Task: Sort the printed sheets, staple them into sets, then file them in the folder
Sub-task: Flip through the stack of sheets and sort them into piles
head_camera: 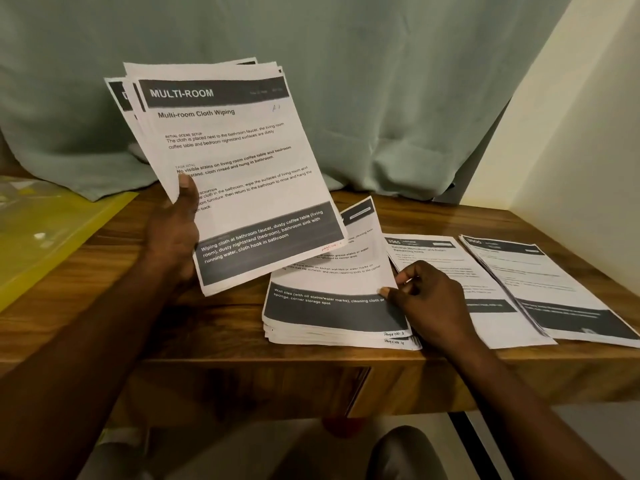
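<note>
The left hand (171, 233) grips a fanned bundle of printed sheets (235, 161), thumb clamped on the front page, raised above a wooden table (104, 289). The right hand (429, 296) pinches the edge of the top sheet (346, 268), curling it off the stack (332, 327) beneath. Two more piles (502, 299) lie just right of that pinch, and a yellow folder (52, 237) lies well left of the left-hand grip.

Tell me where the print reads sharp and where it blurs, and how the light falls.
Head view: the held sheets in the left hand read sharp; the top sheet that the right hand pinches is legible mostly in its dark band; the far-right pile blurs to grey lines; light is dim and warm, with deep shadow below the table.
</note>
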